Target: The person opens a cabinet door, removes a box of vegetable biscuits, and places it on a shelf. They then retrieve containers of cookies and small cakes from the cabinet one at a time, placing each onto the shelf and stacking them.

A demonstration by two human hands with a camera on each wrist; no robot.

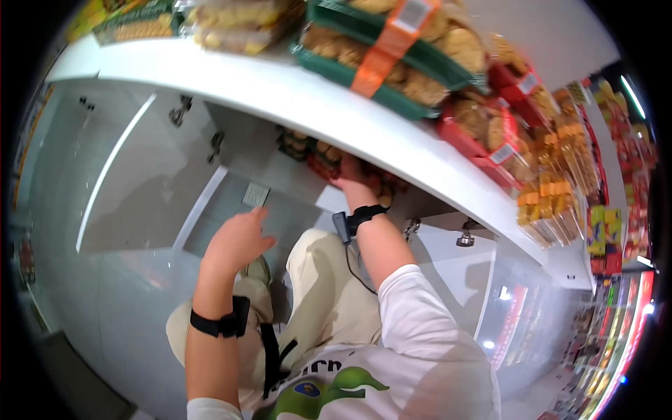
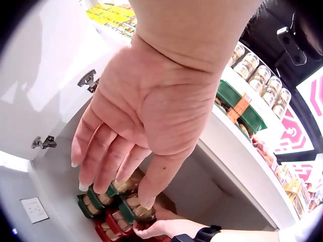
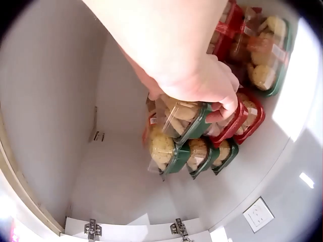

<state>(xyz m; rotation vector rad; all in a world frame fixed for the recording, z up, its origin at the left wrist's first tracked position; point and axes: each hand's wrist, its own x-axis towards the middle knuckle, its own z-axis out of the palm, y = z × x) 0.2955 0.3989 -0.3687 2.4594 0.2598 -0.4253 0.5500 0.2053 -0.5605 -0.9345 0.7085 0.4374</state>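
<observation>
Well, from the head view, your right hand [image 1: 353, 175] reaches under the counter [image 1: 231, 73] among the packs, its grip too small to judge there. Your left hand [image 1: 241, 238] is open outside the cabinet. Keep your right forearm low beneath the counter's edge, and mind the cable [image 1: 350, 262] hanging from that wrist near your knee.

In the left wrist view, your left palm is bare and its fingers are extended. It could steady the neighbouring packs, but watch the door hinge [image 2: 89, 80] beside it.

From the right wrist, your right hand grips the upper green tray [image 3: 196, 126], fingers curled at its rim, above other green trays [image 3: 199, 164] and beside red trays [image 3: 232, 126]. Hold it by the rigid rim rather than squeezing the clear cover, and keep it level so the lower packs don't slide. The bare cabinet panel [image 3: 121, 176] on this view's left offers the most room; the packs crowd the right.
</observation>
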